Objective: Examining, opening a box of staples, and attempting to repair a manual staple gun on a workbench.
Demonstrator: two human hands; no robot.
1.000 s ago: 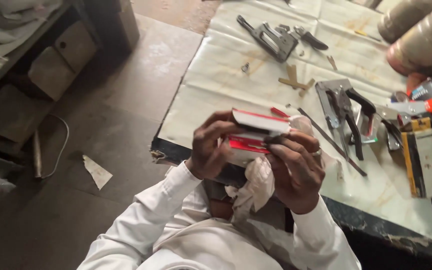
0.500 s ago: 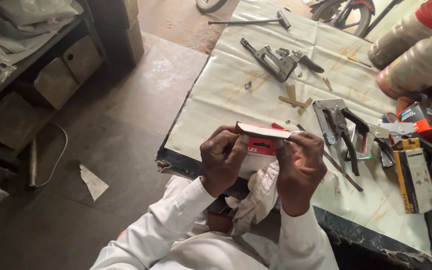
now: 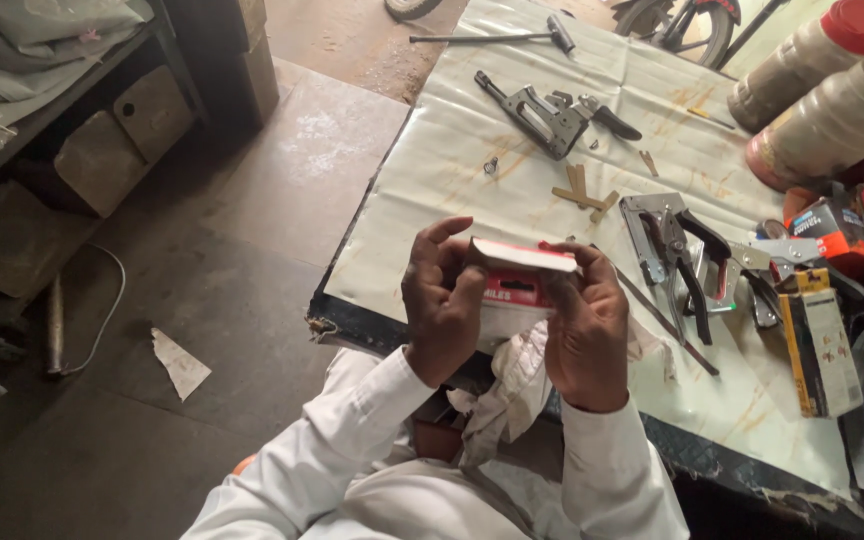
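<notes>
1. I see both hands up in front of the chest, sharing one small red-and-white cardboard box [image 3: 518, 280] held over the near edge of the tabletop [image 3: 432, 190].
2. Left hand [image 3: 442, 305]: its fingers [image 3: 444, 232] curl over the box's left end and the thumb presses against the front face, so they are closed on the box.
3. Right hand [image 3: 584, 325]: its fingers wrap the right end of the same box, thumb on top, a firm grip too.
4. The box sits level, its white top flap facing up and its red face turned toward the camera.
5. Below the hands, a crumpled off-white cloth [image 3: 512, 390] hangs between the wrists, partly under the right palm.
6. Just right of the right hand, a grey metal staple gun with black handles [image 3: 674, 250] lies on the pale plastic sheet covering the tabletop.
7. Further right, a long yellow-and-black carton [image 3: 820, 340] lies flat near the edge.
8. At the far side, another dark metal stapler [image 3: 537, 110] rests well apart from the hands, with small wooden strips [image 3: 582, 190] between it and the box.
9. A torn scrap of paper [image 3: 180, 362] lies on the concrete floor to the left.
</notes>
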